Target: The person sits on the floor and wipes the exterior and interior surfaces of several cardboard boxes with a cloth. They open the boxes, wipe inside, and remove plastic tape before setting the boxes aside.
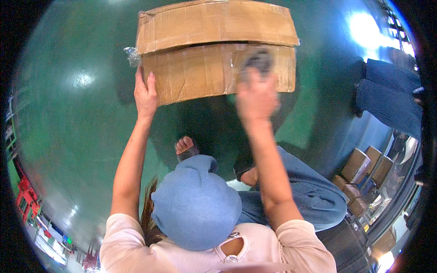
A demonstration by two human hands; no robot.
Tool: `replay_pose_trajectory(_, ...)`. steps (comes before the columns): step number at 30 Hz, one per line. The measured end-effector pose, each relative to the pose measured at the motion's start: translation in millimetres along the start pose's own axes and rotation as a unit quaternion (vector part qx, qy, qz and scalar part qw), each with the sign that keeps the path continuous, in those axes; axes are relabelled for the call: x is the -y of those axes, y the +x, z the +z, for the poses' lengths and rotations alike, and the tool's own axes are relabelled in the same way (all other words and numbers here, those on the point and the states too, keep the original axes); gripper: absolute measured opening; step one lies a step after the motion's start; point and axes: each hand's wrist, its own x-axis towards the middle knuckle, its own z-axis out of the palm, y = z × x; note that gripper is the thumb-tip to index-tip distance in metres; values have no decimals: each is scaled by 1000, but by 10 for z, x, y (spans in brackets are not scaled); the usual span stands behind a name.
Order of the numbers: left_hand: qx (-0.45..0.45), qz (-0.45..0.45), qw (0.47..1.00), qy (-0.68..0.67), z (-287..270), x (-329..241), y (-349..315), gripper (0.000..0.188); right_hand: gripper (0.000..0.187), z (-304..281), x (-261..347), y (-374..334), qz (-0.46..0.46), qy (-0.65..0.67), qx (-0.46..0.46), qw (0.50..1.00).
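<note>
A brown cardboard box [191, 68] lies in front of me on the floor, with a dark gap between its two long flaps. Clear tape [132, 57] sticks out crumpled at its left end, and shiny strips run across the cardboard. My left hand [146, 96] grips the box's near left corner, thumb on the face and fingers along the side. Over the right part of the near flap, my right hand [257, 98] is closed around a dark roundish object [258, 63]. Motion blurs that object, so its exact kind cannot be made out.
The green floor [77, 132] spreads around the box. Another person's jeans-clad legs [391, 95] are at the right edge. Several cardboard boxes [356, 164] stand at the lower right, and red objects [28, 198] at the lower left. My bent knee [318, 200] lies to the right.
</note>
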Motion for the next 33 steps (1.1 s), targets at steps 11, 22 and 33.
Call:
replay_pose_trajectory(11, -5, 5, 1000, 14, 6, -51, 4, 47, 30, -297, -674, 534, 79, -103, -12, 991)
replay_pose_trajectory(22, 17, 55, 998, 12, -24, 79, 22, 48, 31, -252, -450, 814, 30, -55, 6, 998)
replay_pose_trajectory(33, 30, 65, 997, 38, 61, -36, 163, 47, 26, 24, 389, 271, -26, 12, 65, 997)
